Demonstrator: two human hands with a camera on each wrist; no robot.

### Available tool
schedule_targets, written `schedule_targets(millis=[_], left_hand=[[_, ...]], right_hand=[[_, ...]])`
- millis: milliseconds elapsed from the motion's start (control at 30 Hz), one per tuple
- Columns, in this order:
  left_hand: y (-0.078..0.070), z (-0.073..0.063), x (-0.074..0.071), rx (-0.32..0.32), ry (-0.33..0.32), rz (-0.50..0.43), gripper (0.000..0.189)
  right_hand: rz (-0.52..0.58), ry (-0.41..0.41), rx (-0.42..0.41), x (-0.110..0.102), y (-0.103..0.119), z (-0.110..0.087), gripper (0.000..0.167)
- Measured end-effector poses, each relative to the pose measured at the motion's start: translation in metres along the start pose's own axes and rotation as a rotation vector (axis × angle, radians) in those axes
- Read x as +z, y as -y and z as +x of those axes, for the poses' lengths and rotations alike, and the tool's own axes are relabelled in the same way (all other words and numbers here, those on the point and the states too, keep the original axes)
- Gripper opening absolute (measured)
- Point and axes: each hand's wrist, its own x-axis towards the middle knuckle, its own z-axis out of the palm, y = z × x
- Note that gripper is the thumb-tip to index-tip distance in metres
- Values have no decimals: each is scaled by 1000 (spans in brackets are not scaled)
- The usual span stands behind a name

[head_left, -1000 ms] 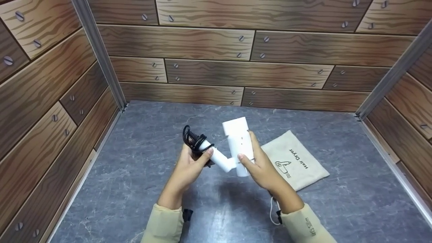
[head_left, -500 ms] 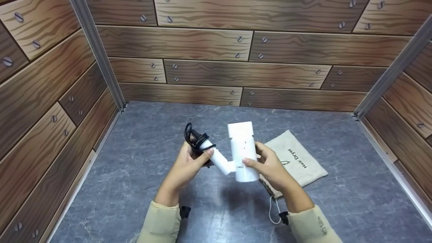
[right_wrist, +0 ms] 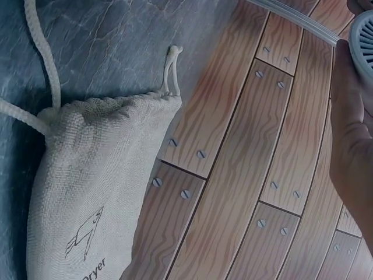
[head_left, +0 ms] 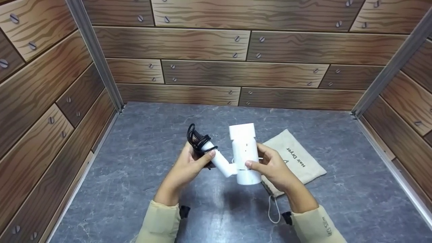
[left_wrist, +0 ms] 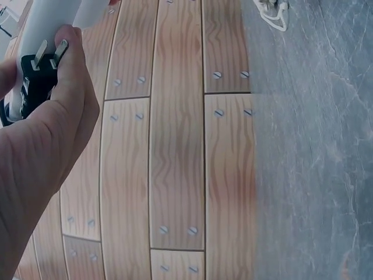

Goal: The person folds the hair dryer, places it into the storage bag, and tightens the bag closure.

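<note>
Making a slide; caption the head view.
White tubular hair dryer with coiled black cord in left grip and right grip, near beige cloth bag.

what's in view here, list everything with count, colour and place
hair dryer: 1, white, centre
cord: 1, black, bundled at dryer's left
plug: 1, black, beside the dryer
bag: 1, beige, printed, right of dryer
drawstrings: count unclear, off-white, at bag's mouth
tabletop: 1, marbled grey, below the dryer
walls: 3, brown plank-patterned, left, back, right
metal posts: 2, grey, back corners
sleeves: 2, beige, both forearms
wrist pieces: 2, black, beside sleeve ends
left hand: 1, bare, holding dryer and cord
right hand: 1, bare, holding dryer
</note>
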Motion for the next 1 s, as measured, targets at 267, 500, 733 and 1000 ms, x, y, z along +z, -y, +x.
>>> schedule_targets(millis=[267,500,733,1000], left_hand=[[-19,6,-3,-25,95,56,60],[-24,9,-4,-41,165,44,63],[-19,11,0,-69,272,84,62],[-19,11,3,-72,328,122,61]], right_hand=[[75,-72,-59,2,2,-6,72],[68,-81,-50,3,4,-9,68],[1,-16,-63,1,3,-16,62],[-35,50,-80,4,3,-14,64]])
